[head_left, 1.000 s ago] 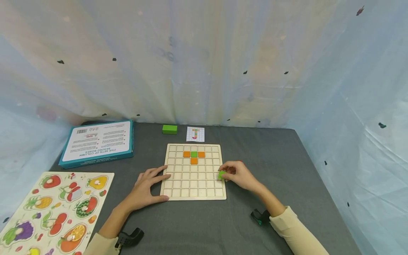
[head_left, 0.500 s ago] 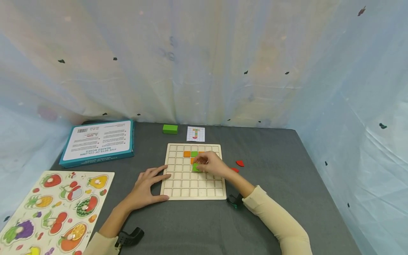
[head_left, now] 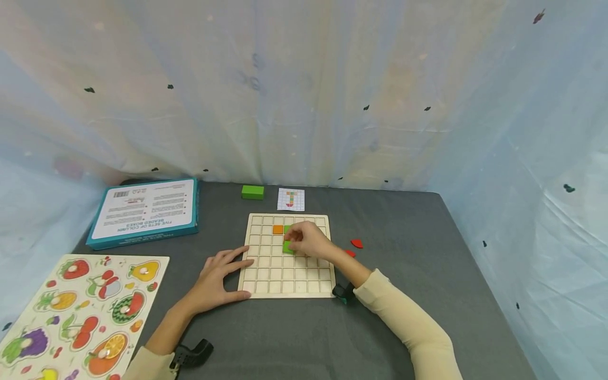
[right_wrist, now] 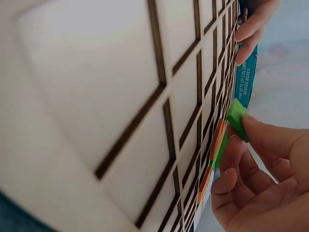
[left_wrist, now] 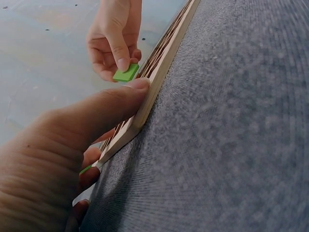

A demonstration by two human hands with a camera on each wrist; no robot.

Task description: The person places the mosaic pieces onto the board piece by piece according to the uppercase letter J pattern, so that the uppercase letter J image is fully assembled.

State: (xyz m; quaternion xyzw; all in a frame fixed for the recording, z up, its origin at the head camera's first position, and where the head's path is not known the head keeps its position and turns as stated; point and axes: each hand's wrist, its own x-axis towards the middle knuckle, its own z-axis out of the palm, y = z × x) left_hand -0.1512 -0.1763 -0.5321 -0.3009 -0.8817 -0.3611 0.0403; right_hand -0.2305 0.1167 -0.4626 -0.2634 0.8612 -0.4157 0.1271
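A wooden grid board (head_left: 271,293) lies on the grey cloth in the middle of the head view. My left hand (head_left: 216,282) rests along its left edge, fingers spread and straight, thumb at the near corner. Between thumb and fingers my right hand (head_left: 309,241) pinches a green square tile (head_left: 287,247), seen tilted over the board in the right wrist view. In the upper rows sits an orange tile (head_left: 277,229) beside a partly covered green tile (head_left: 286,229). The right hand hides the other orange tiles from the head view; orange tiles (right_wrist: 218,140) show in the right wrist view.
Two red curved pieces (head_left: 357,243) lie right of the board. Behind it are a green block (head_left: 253,192) and a small pattern card (head_left: 291,200). A teal-edged box (head_left: 144,211) stands at back left, with a fruit puzzle board (head_left: 85,316) nearer on the left.
My right hand has carried the green tile leftward from the board's right edge to its middle columns, then slightly further left. The red pieces have come into sight. My left hand stays put.
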